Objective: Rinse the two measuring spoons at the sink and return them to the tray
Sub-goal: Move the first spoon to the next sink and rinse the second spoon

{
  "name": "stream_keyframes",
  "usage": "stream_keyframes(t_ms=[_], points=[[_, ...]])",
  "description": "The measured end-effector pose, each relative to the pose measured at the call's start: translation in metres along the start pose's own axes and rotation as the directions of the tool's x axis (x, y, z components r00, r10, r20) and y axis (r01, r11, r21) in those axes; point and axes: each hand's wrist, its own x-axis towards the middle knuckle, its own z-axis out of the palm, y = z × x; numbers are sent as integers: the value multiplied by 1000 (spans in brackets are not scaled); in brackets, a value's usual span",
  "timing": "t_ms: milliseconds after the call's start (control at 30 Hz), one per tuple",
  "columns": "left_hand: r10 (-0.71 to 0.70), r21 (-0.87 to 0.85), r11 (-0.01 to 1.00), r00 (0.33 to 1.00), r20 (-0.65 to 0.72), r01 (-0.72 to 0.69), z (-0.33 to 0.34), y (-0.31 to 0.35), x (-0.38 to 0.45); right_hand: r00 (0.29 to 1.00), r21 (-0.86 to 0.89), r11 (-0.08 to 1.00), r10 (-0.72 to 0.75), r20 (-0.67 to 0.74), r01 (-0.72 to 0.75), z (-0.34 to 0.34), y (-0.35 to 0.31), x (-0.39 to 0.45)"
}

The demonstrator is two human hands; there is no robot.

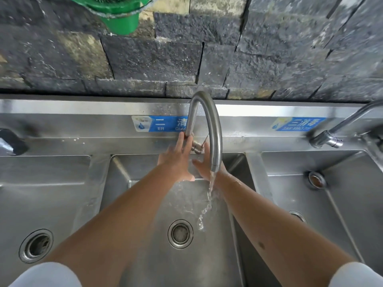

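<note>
Head view: both hands reach the faucet (pixel 209 129) base, left hand (pixel 178 160) spread flat with fingers apart, right hand (pixel 204 164) open behind the spout, probably to work the valve. Water runs into the sink (pixel 145 183); no measuring spoons or tray visible.

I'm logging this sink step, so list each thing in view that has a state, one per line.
faucet: running
middle basin: wet, drain open
left hand: open, at the faucet base
right hand: open, behind the spout
measuring spoons: not visible
</note>
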Motion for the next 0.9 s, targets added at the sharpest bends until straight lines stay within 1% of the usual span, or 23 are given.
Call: stream_keyframes(t_ms=[67, 167, 233, 300, 367, 433, 500, 567, 733, 800, 900], points=[[-3, -52, 999, 1000, 10, 3, 6, 2, -16, 1000, -102, 995, -8, 30, 11, -1, 5, -11], [5, -54, 999, 1000, -3, -5, 17, 3, -46, 998, -229, 972, -53, 34, 59, -2, 13, -35], [-13, -71, 997, 1000, -23, 12, 23, 5, -70, 998, -364, 929, -58, 28, 64, -4, 22, -56], [-12, -54, 998, 999, -36, 10, 30, 10, -95, 999, -460, 887, -29, 40, 44, -3, 36, -79], [19, -5, 1000, 999, -29, -19, 36, 17, -120, 999, -514, 858, -1, 54, 29, -2, 47, -102], [39, 12, 999, 999, -25, -38, 42, 26, -144, 997, -579, 812, -34, 69, 68, -1, 58, -125], [37, -1, 999, 998, -42, -37, 49, 34, -167, 993, -622, 774, -93, 73, 119, -3, 66, -147], [28, -9, 1000, 998, -58, -29, 56, 41, -191, 990, -643, 753, -120, 75, 140, -5, 73, -165], [-57, -41, 998, 998, -11, 57, 71, 51, -240, 987, -672, 723, -138, 83, 157, -8, 92, -206], [-89, -52, 995, 996, -3, 89, 76, 52, -254, 986, -708, 686, -134, 104, 168, -7, 104, -218], [-99, -45, 994, 995, 6, 99, 81, 54, -267, 984, -758, 628, -119, 133, 178, -6, 121, -233]])
